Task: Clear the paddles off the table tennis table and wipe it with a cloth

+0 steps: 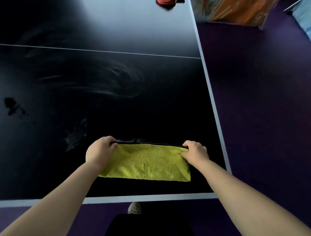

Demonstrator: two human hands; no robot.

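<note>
- Purple carpet [260, 101] surrounds a dark table tennis table [84, 109] streaked with pale smears.
- Left hand [99, 151] and right hand [195, 151] each pinch a far corner of 1 yellow cloth [146, 163], spread near the table's near right corner.
- 1 red paddle [165, 2] lies at the far edge, partly cut off.

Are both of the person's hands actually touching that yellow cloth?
Touching. The head view shows the left hand gripping the far left corner of the cloth and the right hand gripping its far right corner, with fingers curled over the edge.
</note>
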